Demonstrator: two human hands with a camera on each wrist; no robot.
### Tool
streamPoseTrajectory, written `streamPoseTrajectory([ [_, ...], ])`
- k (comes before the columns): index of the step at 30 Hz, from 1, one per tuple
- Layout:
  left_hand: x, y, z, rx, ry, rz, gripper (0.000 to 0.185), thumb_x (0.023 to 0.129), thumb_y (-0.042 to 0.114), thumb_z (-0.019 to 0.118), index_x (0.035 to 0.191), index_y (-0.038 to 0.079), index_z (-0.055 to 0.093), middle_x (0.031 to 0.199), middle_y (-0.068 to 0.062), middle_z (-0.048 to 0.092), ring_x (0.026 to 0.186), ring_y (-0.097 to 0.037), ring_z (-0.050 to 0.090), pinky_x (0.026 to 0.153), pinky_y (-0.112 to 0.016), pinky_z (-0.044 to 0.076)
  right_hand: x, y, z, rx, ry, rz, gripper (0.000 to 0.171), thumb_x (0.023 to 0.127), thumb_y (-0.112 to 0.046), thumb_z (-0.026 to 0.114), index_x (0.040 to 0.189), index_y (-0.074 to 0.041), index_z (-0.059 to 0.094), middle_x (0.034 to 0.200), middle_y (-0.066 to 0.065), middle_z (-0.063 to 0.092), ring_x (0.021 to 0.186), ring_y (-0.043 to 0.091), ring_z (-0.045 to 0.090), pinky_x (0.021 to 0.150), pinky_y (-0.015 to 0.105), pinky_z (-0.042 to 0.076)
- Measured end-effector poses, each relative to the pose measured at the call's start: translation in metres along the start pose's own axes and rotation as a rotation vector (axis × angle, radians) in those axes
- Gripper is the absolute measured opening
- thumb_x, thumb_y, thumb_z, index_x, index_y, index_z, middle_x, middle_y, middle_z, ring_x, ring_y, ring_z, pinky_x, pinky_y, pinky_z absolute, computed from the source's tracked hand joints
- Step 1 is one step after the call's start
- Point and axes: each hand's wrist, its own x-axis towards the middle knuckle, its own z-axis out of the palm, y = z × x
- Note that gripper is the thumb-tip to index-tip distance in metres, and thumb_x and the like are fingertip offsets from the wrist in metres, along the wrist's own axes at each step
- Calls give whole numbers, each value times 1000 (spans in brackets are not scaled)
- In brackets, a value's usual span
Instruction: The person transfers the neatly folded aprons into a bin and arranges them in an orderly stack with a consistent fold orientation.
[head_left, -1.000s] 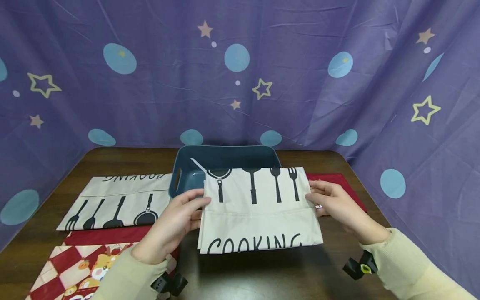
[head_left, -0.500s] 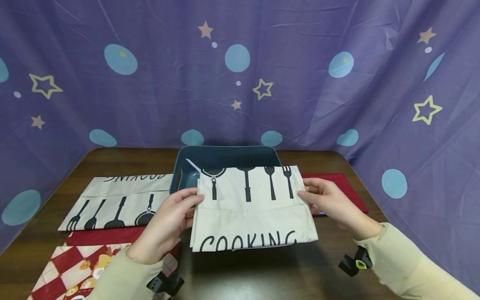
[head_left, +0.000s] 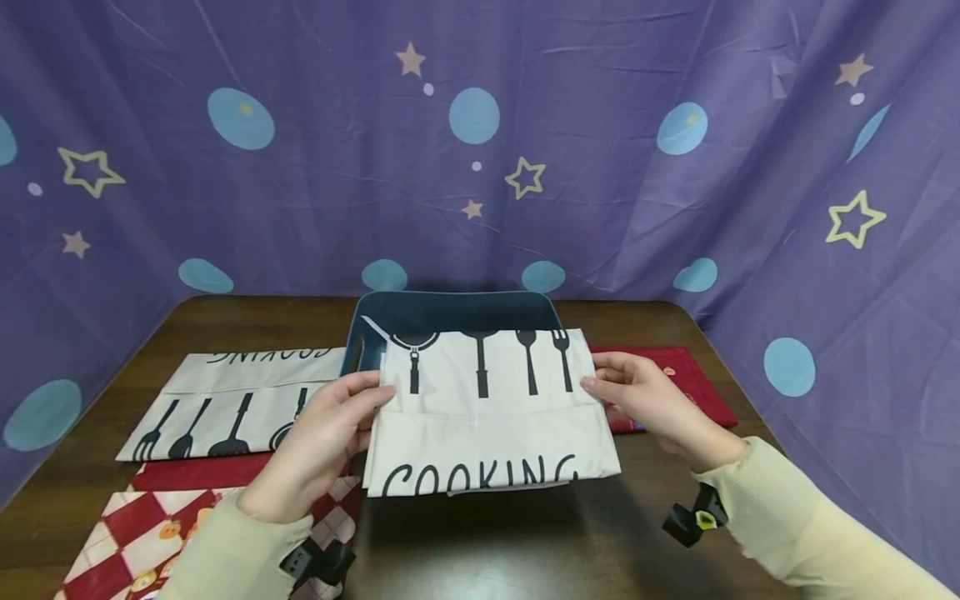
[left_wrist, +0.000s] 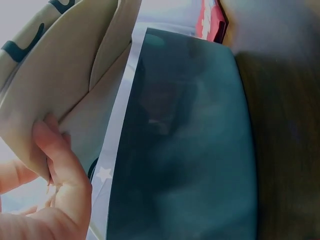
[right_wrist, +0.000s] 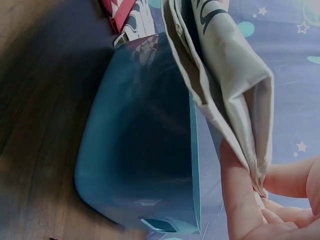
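Note:
A folded cream apron (head_left: 487,429), printed with black utensils and the word COOKING, is held up in front of the blue bin. My left hand (head_left: 326,442) pinches its left edge, thumb on the front face. At the opposite edge my right hand (head_left: 645,404) pinches it the same way. A narrow white strap (head_left: 375,327) sticks out at its upper left corner. In the right wrist view, the apron's stacked layers (right_wrist: 240,95) sit between thumb and fingers. The blue bin (head_left: 465,308) stands behind, its front mostly hidden by the apron.
Another folded cream COOKING apron (head_left: 225,408) lies on the left of the wooden table (head_left: 465,558). Nearer me lies a red checked cloth (head_left: 135,533) with cartoon print. A folded red cloth (head_left: 697,392) lies at the right. A purple curtain (head_left: 480,225) hangs behind.
Both hands have moved a little to the left with the held apron, which has also risen slightly. More of the red cloth on the right shows now.

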Motion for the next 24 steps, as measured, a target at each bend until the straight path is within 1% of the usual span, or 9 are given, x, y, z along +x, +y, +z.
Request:
streamPoseTrajectory([
  [6, 1, 1, -5, 33, 10, -9, 52, 102, 23, 55, 144, -3, 39, 113, -5, 68, 90, -7, 69, 77, -27, 59, 0, -5, -1, 47, -15, 7, 53, 98, -13, 60, 141, 11, 39, 111, 18, 64, 85, 16, 70, 76, 33, 62],
  [12, -1, 3, -11, 27, -5, 22, 52, 102, 22, 55, 143, -5, 38, 107, -1, 70, 89, -7, 69, 76, -28, 60, 2, -10, -1, 69, -32, 0, 54, 98, -12, 61, 141, 11, 38, 111, 17, 64, 85, 16, 70, 76, 33, 62],
  [17, -1, 5, -14, 27, -9, 37, 50, 102, 21, 55, 141, -7, 39, 101, 3, 71, 86, -7, 70, 74, -29, 60, 4, -12, 0, 88, -44, 2, 52, 98, -9, 60, 141, 12, 39, 105, 12, 65, 83, 15, 70, 75, 33, 62],
  [24, 0, 8, -18, 72, 4, 24, 52, 102, 25, 56, 143, -4, 42, 109, -1, 69, 88, -9, 69, 77, -30, 60, 9, -14, 1, 98, -70, -8, 52, 98, -9, 59, 141, 12, 38, 104, 11, 66, 84, 16, 70, 77, 35, 62],
])
